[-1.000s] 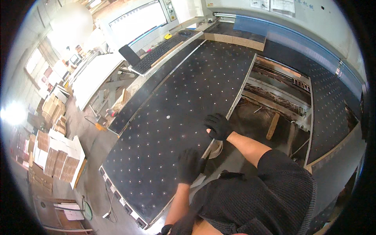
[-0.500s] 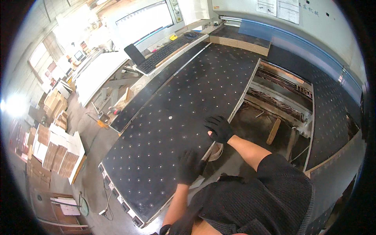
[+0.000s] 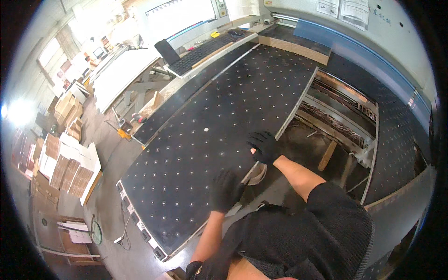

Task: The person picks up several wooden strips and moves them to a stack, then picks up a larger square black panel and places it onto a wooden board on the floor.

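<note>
Both of my hands wear black gloves and rest at the near right edge of a long black table (image 3: 186,154) dotted with small ball-like studs. My left hand (image 3: 225,190) lies flat near the table's lower part, its dark fingers hard to make out against the black top. Further along the same edge, my right hand (image 3: 264,147) has its fingers stretched over the tabletop, and a bare fingertip shows at its thumb side. I see nothing held in either hand. A white dot (image 3: 206,129) marks the tabletop beyond them.
Right of the table is an open gap with machine rails (image 3: 333,109) and a wooden strip (image 3: 327,156) below. A second studded table (image 3: 396,140) lies beyond it. A keyboard (image 3: 200,56) and monitor (image 3: 179,16) stand at the far left; stacked boards (image 3: 70,170) sit on the floor.
The view has shifted slightly, so the table and gap sit a little differently in the picture. Both hands stay on the table edge in nearly the same pose.
</note>
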### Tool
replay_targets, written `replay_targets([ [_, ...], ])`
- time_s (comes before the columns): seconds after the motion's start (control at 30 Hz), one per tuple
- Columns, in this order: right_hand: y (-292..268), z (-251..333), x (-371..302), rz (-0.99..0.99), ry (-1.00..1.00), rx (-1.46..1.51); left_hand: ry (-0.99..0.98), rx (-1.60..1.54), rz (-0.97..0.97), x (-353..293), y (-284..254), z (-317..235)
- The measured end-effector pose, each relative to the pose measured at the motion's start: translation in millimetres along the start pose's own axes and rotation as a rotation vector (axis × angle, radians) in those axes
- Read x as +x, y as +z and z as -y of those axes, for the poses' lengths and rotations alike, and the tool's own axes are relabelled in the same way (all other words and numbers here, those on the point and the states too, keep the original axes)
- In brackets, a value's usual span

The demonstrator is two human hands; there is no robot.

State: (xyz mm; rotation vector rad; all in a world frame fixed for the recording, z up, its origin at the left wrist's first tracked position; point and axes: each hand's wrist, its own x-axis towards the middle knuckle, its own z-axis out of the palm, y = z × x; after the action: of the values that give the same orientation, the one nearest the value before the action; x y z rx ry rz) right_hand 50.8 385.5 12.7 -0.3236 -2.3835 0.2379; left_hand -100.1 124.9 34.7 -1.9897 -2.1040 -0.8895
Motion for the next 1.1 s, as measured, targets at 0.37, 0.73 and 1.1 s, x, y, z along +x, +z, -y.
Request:
replay_targets([
  [0.37, -1, 4, 4, -0.031, -0.002, 0.003, -0.124, -0.077, 0.078, -4, 1, 3],
  [0.73, -3, 5, 5, -0.039, -0.013, -0.032, -0.108, -0.058, -0.018, -6, -6, -4],
  [1.1, 0, 2, 3, -0.044, 0.007, -0.04, -0.104, -0.054, 0.051, -7, -6, -4],
])
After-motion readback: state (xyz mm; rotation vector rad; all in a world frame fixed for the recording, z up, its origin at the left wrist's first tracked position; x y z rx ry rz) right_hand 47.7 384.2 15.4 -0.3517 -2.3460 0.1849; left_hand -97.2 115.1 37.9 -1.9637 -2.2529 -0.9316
